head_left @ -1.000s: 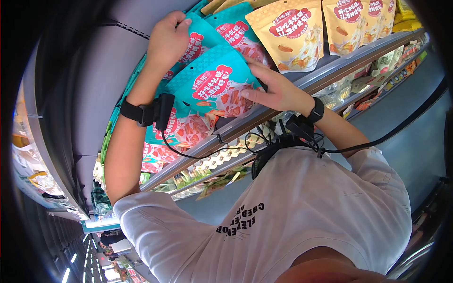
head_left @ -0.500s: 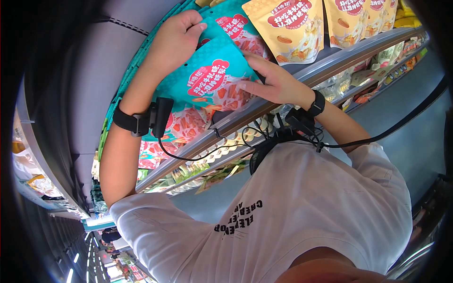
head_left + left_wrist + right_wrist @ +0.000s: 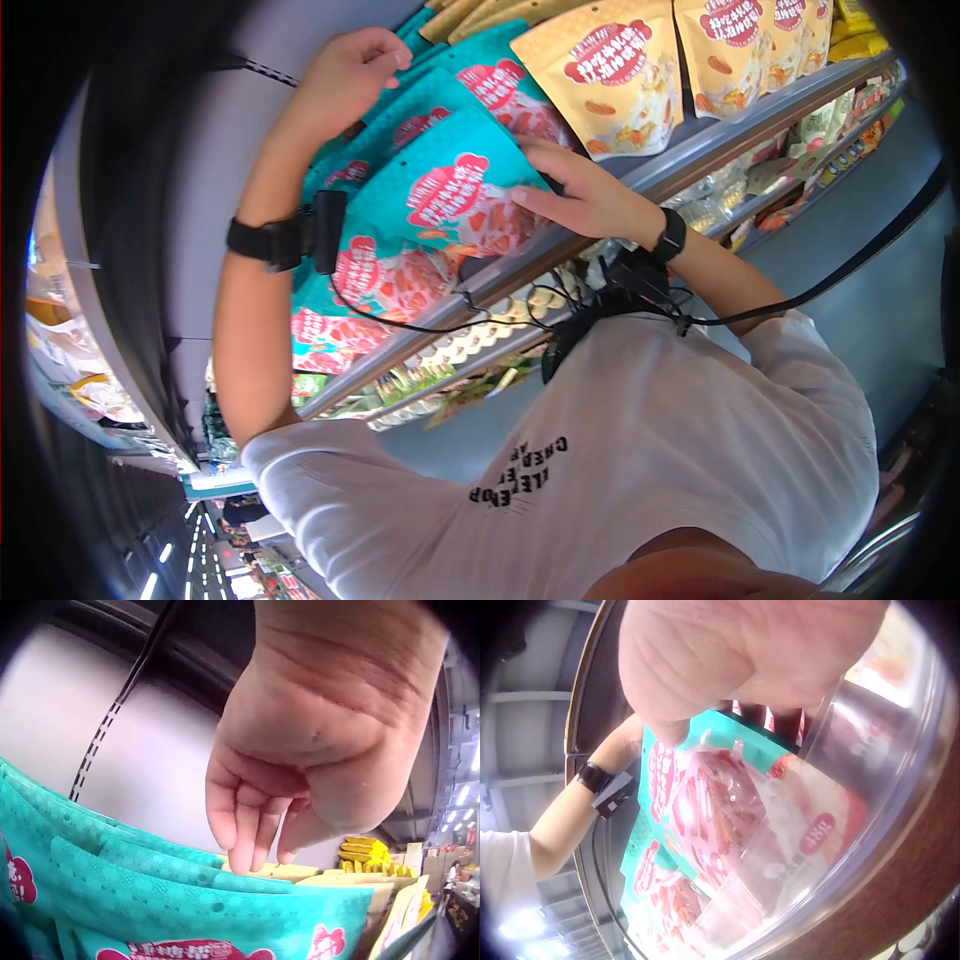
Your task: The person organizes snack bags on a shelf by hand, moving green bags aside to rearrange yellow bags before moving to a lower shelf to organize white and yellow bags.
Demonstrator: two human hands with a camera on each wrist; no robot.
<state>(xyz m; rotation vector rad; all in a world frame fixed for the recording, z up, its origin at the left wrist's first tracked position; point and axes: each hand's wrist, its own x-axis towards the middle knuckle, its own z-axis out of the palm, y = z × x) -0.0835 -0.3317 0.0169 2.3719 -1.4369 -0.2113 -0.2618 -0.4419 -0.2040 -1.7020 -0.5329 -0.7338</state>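
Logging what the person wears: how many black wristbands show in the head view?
2. One black wristband is worn just behind the left hand; a second black wristband just behind the right hand. Neither is hidden.

"48g" on teal pouch [image 3: 731, 802]; blurred Chinese on yellow pouches [image 3: 612, 85]; partly legible black capitals on white shirt [image 3: 670, 430].

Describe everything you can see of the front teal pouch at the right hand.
The pouch is teal and glossy-looking, with a small hole near its top edge, a red label with white lettering, and red pieces showing below. Its lower part bulges. It sits tilted at the shelf front, before more teal pouches. The right hand holds its side edge, thumb in front.
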